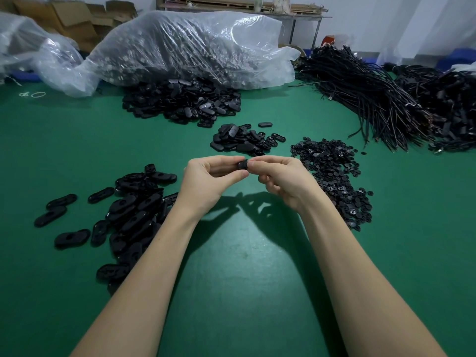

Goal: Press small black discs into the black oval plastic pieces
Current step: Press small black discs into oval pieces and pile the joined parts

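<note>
My left hand [210, 180] and my right hand [282, 180] meet above the green table [231, 279], both pinching one black oval plastic piece [243, 164] between thumbs and fingertips. The piece is mostly hidden by my fingers, so I cannot tell whether a disc sits in it. A heap of small black discs [334, 181] lies just right of my right hand. A small heap of oval pieces [242, 139] lies beyond my hands. Another heap of oval pieces [128, 215] spreads to the left of my left forearm.
A bigger heap of oval pieces [180, 101] spills from a clear plastic bag [193, 47] at the back. Bundles of black cables [373, 99] fill the back right. A second plastic bag [31, 47] and cardboard boxes [77, 19] sit at the back left.
</note>
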